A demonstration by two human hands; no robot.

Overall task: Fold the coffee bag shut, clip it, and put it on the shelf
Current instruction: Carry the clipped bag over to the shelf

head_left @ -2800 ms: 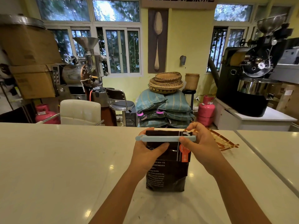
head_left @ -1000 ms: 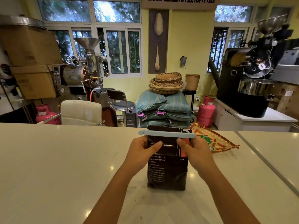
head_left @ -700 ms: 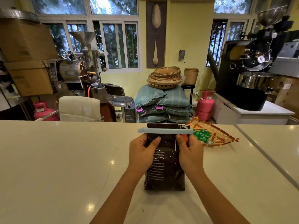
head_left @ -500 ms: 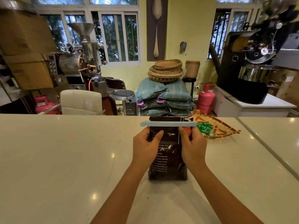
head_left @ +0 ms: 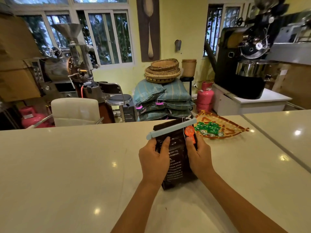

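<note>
A dark brown coffee bag (head_left: 176, 158) with white print and an orange sticker stands on the white counter (head_left: 75, 165), its folded top tilted down to the left. A long pale-blue clip (head_left: 170, 129) is clamped across that folded top. My left hand (head_left: 154, 161) grips the bag's left side below the clip, thumb on the front. My right hand (head_left: 198, 157) grips the right side, thumb near the orange sticker. No shelf is in view.
A woven tray (head_left: 223, 129) holding green packets lies on the counter just right of the bag. Beyond the counter stand a white chair (head_left: 75, 111), stacked sacks (head_left: 163, 101), pink gas cylinders (head_left: 204, 96) and roasting machines (head_left: 247, 64).
My hands slid from the clip's ends down onto the bag's sides. The bag with its clip has since tilted, its left end dipping lower.
</note>
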